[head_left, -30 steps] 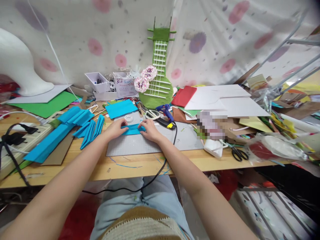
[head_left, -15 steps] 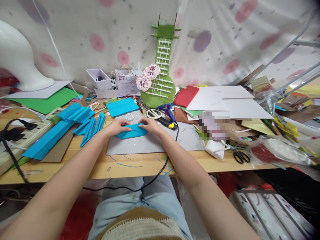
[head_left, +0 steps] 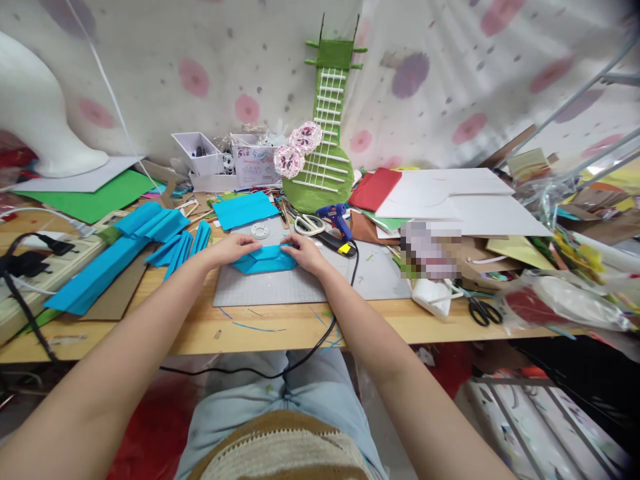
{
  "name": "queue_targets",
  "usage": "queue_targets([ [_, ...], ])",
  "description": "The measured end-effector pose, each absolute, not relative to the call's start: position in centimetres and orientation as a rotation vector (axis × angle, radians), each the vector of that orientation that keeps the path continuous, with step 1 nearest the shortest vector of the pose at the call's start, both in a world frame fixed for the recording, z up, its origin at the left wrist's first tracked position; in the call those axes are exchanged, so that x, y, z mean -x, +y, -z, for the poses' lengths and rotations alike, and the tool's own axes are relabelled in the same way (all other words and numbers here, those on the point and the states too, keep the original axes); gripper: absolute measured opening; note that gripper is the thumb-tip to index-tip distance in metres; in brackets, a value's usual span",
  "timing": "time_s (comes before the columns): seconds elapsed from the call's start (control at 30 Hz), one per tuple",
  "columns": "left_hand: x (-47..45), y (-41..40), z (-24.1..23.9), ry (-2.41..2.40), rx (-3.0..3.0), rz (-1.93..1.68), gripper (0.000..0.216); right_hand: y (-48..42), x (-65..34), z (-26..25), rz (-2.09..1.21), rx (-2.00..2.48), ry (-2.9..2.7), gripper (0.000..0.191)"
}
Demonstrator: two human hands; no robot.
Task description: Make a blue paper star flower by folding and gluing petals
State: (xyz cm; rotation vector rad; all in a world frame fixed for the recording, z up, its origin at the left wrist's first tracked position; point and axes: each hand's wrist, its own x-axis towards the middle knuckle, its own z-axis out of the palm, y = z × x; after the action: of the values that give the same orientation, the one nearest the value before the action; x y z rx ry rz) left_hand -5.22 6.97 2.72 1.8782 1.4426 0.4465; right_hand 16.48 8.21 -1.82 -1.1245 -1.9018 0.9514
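Note:
A folded blue paper piece (head_left: 265,259) lies on the grey cutting mat (head_left: 300,283). My left hand (head_left: 229,249) pinches its left end, and my right hand (head_left: 306,253) pinches its right end, fingers curled over the top fold. More pleated blue paper strips (head_left: 177,253) and a long blue folded strip (head_left: 95,273) lie to the left. A flat blue sheet (head_left: 243,209) rests behind the mat beside a white tape ring (head_left: 259,231).
A green cardboard guitar (head_left: 323,133) stands against the back cloth. A blue glue gun (head_left: 336,223), white scissors (head_left: 309,225), black scissors (head_left: 481,311), paper stacks (head_left: 450,200) and a power strip (head_left: 30,287) crowd the wooden table (head_left: 260,330). The glue gun's black cord hangs over the front edge.
The blue piece has been folded further and now shows a thicker, wider shape; both hands shifted slightly along its ends. The view also tilted a little.

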Motion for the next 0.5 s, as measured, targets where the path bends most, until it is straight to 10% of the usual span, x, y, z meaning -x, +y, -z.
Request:
queue_targets([
  [0.5, 6.04, 7.19, -3.24, 1.363, -1.85, -0.357, 0.037, 7.76, -16.85, 1.44, -1.039, 1.081, -1.757, 0.019],
])
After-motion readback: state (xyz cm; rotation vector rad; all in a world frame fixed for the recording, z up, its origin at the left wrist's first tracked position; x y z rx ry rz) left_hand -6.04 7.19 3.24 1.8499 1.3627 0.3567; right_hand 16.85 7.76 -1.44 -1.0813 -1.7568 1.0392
